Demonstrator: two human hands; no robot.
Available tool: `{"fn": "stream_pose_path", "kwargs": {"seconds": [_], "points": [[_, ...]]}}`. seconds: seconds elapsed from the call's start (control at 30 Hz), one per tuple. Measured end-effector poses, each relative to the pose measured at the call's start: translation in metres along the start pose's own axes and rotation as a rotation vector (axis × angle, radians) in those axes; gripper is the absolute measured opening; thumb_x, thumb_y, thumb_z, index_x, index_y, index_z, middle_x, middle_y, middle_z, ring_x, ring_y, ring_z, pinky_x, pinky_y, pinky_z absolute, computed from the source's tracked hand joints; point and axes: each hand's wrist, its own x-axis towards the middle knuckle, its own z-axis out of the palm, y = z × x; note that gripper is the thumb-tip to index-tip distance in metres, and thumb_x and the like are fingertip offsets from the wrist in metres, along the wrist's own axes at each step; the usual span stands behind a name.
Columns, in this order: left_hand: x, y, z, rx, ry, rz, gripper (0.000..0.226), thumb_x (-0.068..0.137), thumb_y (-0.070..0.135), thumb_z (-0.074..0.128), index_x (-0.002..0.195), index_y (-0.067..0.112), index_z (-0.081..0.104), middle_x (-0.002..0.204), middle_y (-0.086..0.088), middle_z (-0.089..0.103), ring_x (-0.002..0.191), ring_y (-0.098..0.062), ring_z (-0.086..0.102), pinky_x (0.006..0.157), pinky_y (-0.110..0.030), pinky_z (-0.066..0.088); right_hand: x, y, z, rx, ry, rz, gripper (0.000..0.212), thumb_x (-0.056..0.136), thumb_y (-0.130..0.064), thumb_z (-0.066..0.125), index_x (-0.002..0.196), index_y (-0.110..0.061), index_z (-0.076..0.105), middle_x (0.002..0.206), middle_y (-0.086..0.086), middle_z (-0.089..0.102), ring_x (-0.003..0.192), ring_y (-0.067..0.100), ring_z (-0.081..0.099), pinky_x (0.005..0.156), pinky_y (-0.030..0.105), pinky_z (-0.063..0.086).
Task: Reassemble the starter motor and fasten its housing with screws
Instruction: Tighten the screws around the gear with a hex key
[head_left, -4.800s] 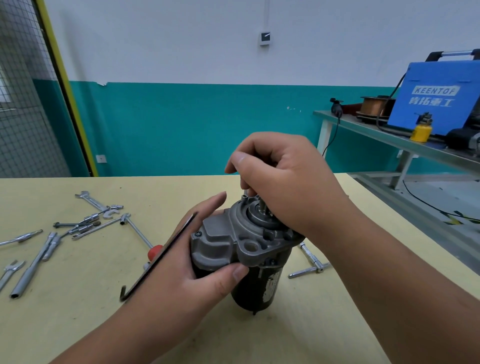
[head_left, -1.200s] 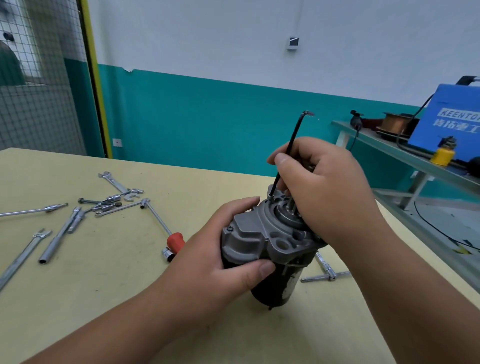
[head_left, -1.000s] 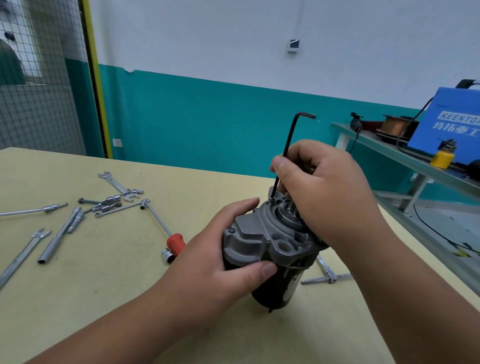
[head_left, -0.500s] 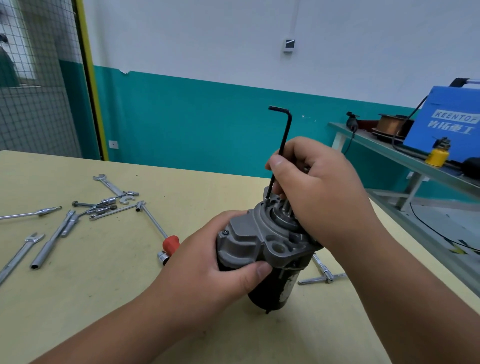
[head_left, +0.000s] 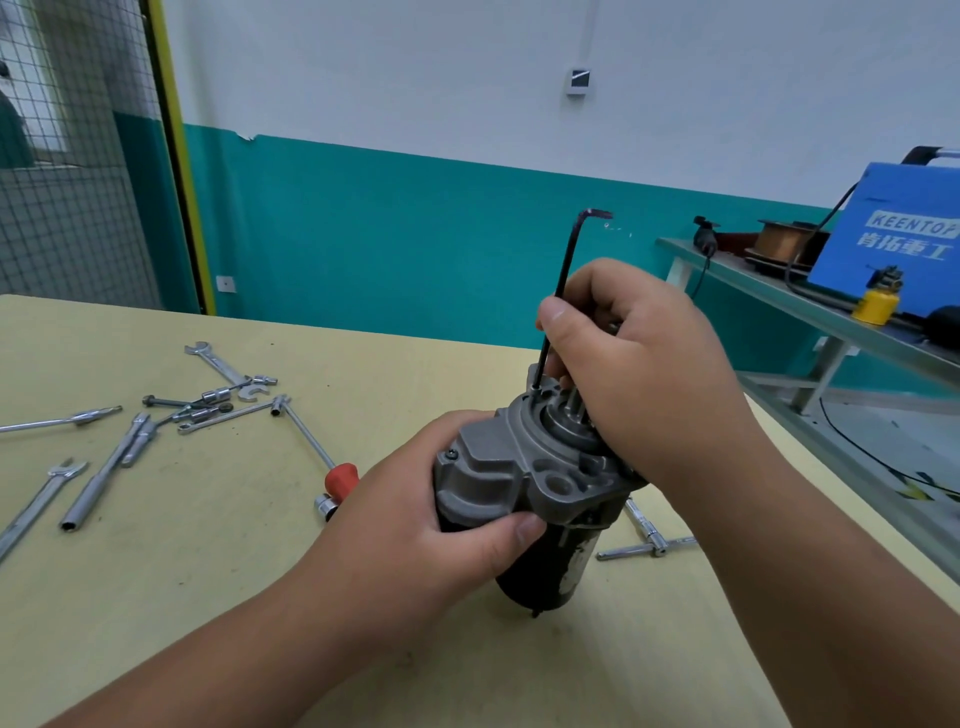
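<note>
Starter motor: the starter motor (head_left: 530, 483) stands slightly tilted near the middle of the yellow table (head_left: 182, 597), black cylindrical body down and grey cast housing (head_left: 498, 467) up.
Left hand: the left hand (head_left: 410, 525) grips the housing from the left. Its thumb lies curled across the near face and its fingers wrap round the far side.
Right hand: the right hand (head_left: 639, 374) arches over the top of the motor, fingers curled, with thumb and fingers pinching the long shank of a black hex key (head_left: 563, 291).
Hex key: it is nearly upright, with the short arm at the top pointing right. Its lower tip meets the far left rim of the housing top; whether it sits in a screw head cannot be told.
Screw: one small screw (head_left: 453, 455) shows in the housing's left corner, just beside the left hand's knuckles.
Table, left: a spanner (head_left: 218, 361), a cluster of sockets and bars (head_left: 218, 405) and a tube wrench (head_left: 101, 475) lie scattered, well apart from the motor.
Table, centre: a red-handled T-wrench (head_left: 341, 477) lies just left of the left hand.
Table, right: a sliding T-bar (head_left: 649, 543) lies beside the motor's body.
Side bench: the side bench (head_left: 753, 283) carries a blue welder (head_left: 893, 244), a yellow oil can (head_left: 878, 306) and a wire spool (head_left: 784, 241).
</note>
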Motion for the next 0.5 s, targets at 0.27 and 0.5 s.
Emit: {"fn": "stream_pose_path", "kwargs": {"seconds": [0.27, 0.5], "points": [[0.0001, -0.0005, -0.0003, 0.018, 0.001, 0.001, 0.047, 0.078, 0.050, 0.080, 0.121, 0.056, 0.060, 0.121, 0.021, 0.074, 0.114, 0.000, 0.069, 0.090, -0.008, 0.049, -0.0006, -0.0002, -0.0005, 0.036, 0.001, 0.009, 0.018, 0.101, -0.031, 0.055, 0.089, -0.024, 0.067, 0.082, -0.008, 0.070, 0.074, 0.016, 0.064, 0.070, 0.045, 0.057], [0.0008, -0.0022, 0.0001, 0.024, 0.001, 0.008, 0.047, 0.079, 0.048, 0.081, 0.121, 0.054, 0.061, 0.120, 0.020, 0.074, 0.113, -0.001, 0.070, 0.090, -0.010, 0.050, -0.0006, 0.0006, 0.0001, -0.001, 0.004, -0.004, 0.021, 0.100, -0.037, 0.059, 0.083, -0.025, 0.060, 0.082, -0.008, 0.069, 0.072, 0.014, 0.063, 0.064, 0.037, 0.054]]}}
